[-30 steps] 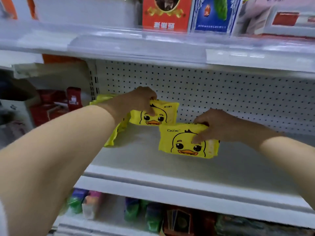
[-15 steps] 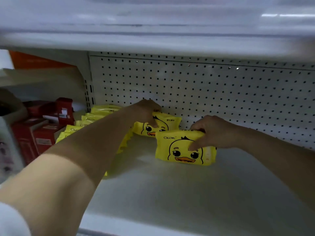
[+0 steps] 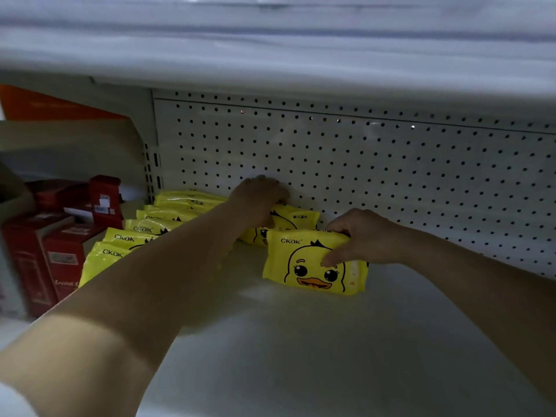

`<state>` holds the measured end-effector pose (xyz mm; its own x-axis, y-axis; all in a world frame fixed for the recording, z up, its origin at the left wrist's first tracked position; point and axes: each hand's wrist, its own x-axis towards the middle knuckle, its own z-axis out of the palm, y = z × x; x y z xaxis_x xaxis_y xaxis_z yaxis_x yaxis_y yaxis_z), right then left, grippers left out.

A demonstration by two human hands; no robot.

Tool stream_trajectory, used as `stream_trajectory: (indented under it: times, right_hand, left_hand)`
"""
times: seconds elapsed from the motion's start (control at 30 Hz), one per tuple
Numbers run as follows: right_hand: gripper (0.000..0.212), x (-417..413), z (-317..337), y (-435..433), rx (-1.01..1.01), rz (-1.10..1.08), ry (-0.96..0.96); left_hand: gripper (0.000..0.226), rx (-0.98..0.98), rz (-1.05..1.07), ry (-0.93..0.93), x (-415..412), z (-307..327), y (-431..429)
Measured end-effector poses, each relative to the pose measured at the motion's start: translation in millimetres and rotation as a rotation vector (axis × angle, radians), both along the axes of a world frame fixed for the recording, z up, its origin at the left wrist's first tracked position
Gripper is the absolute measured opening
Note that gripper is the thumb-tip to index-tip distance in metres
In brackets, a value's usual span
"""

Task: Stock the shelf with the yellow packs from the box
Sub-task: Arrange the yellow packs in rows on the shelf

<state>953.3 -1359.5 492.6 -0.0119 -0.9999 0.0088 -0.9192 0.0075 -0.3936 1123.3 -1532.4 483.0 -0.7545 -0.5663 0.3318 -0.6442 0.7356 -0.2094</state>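
Note:
Two yellow duck-face packs stand upright on the white shelf (image 3: 316, 341). My right hand (image 3: 361, 236) grips the front pack (image 3: 301, 266) by its top right corner, thumb on the duck's face. Behind it, against the pegboard, my left hand (image 3: 258, 200) curls over the top of the rear pack (image 3: 298, 219), which my arm partly hides. A row of several more yellow packs (image 3: 141, 233) stands at the left of the shelf. The box is out of view.
Red cartons (image 3: 45, 254) stand at the far left beside the yellow row. A perforated back panel (image 3: 391, 164) closes the shelf behind. The shelf above (image 3: 270, 46) hangs low overhead. Bare shelf surface stretches right and forward of the packs.
The view has dropped and moved closer into the shelf. Both hands have pushed their packs a little further back toward the pegboard, keeping their holds.

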Motion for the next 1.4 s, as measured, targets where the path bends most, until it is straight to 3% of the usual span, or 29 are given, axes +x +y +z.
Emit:
stream_trajectory:
  times: [0.2, 0.3, 0.53, 0.73, 1.13, 1.4]
  right_hand:
    - [0.03, 5.4, -6.6, -26.3, -0.087, 0.004, 0.03]
    - [0.034, 16.4, -7.4, -47.6, -0.123, 0.012, 0.09]
    - [0.051, 47.2, -17.9, -80.5, -0.28, -0.043, 0.276]
    - [0.07, 64.6, -22.4, -51.3, -0.409, -0.159, 0.38]
    - [0.072, 147.6, 3.2, 130.8, -0.161, -0.287, 0.222]
    - [0.066, 248.6, -45.2, 248.5, -0.059, -0.262, 0.255]
  left_hand:
    - [0.052, 0.269, 0.028, 0.447, 29.5, 8.7, -1.6]
    - [0.051, 0.311, 0.046, 0.534, 50.1, 14.9, 3.5]
    - [0.049, 0.324, 0.113, 0.488, 83.3, 20.0, 31.4]
    - [0.055, 0.332, 0.157, 0.435, 89.0, 21.3, 64.0]
    - [0.068, 0.561, 0.185, 0.386, 143.0, 3.7, 219.0]
    - [0.069, 0.666, 0.147, 0.275, 244.3, -60.5, 330.7]
